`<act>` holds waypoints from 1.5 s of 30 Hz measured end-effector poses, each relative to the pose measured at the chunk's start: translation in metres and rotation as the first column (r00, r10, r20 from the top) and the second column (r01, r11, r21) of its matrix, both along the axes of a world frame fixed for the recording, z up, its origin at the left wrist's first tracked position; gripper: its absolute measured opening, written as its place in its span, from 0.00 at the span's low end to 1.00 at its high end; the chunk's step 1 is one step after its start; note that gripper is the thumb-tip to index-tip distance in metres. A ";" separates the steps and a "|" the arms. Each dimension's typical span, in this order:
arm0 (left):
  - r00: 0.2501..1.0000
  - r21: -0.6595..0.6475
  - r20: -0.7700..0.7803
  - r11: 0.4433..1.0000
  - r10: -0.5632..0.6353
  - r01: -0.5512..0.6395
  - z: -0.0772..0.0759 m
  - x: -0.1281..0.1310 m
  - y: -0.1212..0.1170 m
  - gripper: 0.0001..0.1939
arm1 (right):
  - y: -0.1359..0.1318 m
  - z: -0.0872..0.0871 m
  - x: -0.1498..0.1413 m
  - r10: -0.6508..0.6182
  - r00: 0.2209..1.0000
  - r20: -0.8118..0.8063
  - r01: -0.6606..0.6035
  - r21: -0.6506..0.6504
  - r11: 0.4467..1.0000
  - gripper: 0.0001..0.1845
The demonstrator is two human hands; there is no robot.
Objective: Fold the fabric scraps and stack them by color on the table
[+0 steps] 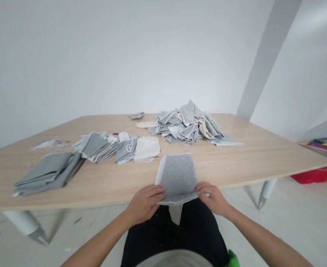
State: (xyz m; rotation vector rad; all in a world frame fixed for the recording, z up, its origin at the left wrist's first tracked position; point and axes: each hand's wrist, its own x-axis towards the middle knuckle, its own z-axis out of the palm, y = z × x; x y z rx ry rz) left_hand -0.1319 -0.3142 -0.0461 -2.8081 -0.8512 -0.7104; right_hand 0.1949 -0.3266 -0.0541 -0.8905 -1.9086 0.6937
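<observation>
A grey piece of fabric [178, 174] with a white strip along its left side lies at the table's front edge, its near end hanging slightly over. My left hand [146, 202] pinches its near left corner between thumb and fingers. At the near right corner, my right hand [212, 197] has closed its thumb and fingertips on the same cloth. Just beyond it on the left sits a cream fabric stack [147, 149], beside a grey fabric piece [126, 150] with a white print.
A heap of grey and cream fabric scraps [185, 124] rises at the back. Folded grey cloth [48, 172] and a fabric stack [98, 146] lie left, with white scraps [49, 144] behind. Red material [316, 173] is on the floor at right, below the wooden table [252, 159].
</observation>
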 end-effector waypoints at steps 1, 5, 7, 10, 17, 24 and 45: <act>1.000 0.023 -0.004 1.000 0.005 -0.005 -0.002 0.001 -0.001 0.15 | 0.000 0.000 0.000 0.003 1.000 0.002 -0.003 0.013 1.000 0.12; 1.000 0.075 -0.020 0.997 0.021 -0.019 -0.003 0.011 -0.002 0.14 | 0.006 0.004 0.005 -0.042 0.998 0.048 0.039 0.074 0.997 0.13; 0.998 0.067 -0.032 0.997 0.045 -0.043 -0.001 0.023 0.000 0.14 | 0.015 0.009 0.011 -0.107 0.987 0.116 0.092 0.133 0.987 0.13; 0.992 0.007 -0.050 0.994 0.113 -0.112 0.004 0.050 0.003 0.15 | 0.038 0.017 0.024 -0.255 0.925 0.283 0.189 0.240 0.952 0.13; 0.970 -0.143 -0.063 0.960 0.235 -0.242 0.019 0.135 0.000 0.12 | 0.087 0.021 0.062 -0.537 0.606 0.587 0.513 0.227 0.828 0.17; 0.983 -0.244 0.059 0.958 0.171 -0.152 0.002 0.200 -0.025 0.32 | 0.116 0.016 0.074 -0.594 0.509 0.623 0.663 0.155 0.732 0.22; 0.848 -0.216 -0.146 0.821 0.509 -0.529 0.021 0.077 0.081 0.17 | 0.098 0.003 0.088 -0.413 0.498 0.762 0.509 0.129 0.851 0.26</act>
